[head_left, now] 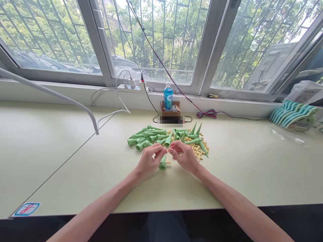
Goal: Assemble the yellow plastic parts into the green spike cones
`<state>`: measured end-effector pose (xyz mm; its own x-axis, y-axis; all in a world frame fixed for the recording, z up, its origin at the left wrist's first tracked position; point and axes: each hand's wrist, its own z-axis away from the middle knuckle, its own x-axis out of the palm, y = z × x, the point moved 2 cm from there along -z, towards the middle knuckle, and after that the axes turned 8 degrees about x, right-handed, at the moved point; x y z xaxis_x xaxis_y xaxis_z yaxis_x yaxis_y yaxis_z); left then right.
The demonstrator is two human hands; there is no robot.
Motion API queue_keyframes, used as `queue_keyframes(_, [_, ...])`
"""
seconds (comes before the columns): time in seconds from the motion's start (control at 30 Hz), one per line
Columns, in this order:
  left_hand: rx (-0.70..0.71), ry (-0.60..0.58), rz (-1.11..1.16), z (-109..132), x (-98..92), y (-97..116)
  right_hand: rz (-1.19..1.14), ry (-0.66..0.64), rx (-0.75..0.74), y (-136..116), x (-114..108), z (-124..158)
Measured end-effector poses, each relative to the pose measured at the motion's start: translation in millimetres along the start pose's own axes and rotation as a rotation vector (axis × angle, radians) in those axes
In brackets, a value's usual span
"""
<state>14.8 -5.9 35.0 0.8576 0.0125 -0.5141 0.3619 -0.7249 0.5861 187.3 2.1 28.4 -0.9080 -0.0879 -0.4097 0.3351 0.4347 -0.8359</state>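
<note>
My left hand [150,158] and my right hand [185,157] meet above the table, fingertips almost touching. Both are closed in a pinch; whatever sits between the fingertips is tiny and mostly hidden, perhaps a pale plastic part. Just below them lies a green plastic cone-shaped watering spike [163,165], its wide end toward me, with a small beige peg-like piece [168,162] beside that end. Behind my left hand is a heap of similar green spikes [141,139]. Small beige plastic pieces [198,151] are piled behind my right hand, among more spikes.
Behind the heap stands a small cardboard box [171,113] with a blue-liquid bottle [168,97]. A coiled cable [207,113] lies to its right. Teal hangers [290,114] are stacked at far right. A white curved tube [75,101] reaches in from the left.
</note>
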Motion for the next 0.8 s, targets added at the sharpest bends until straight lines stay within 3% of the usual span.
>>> queue_keyframes(0.2, [-0.057,0.024,0.006,-1.2,-0.4,-1.7,-0.043,-0.064,-0.043,-0.4,6.4,2.5])
queue_keyframes(0.53, [-0.214,0.111,0.033,-0.1,1.3,-8.4,0.049,0.115,0.025,2.1,-1.0,-3.7])
queue_keyframes(0.8, [-0.203,-0.08,-0.063,2.3,4.2,-8.2,0.086,0.125,0.023,2.1,0.8,-3.2])
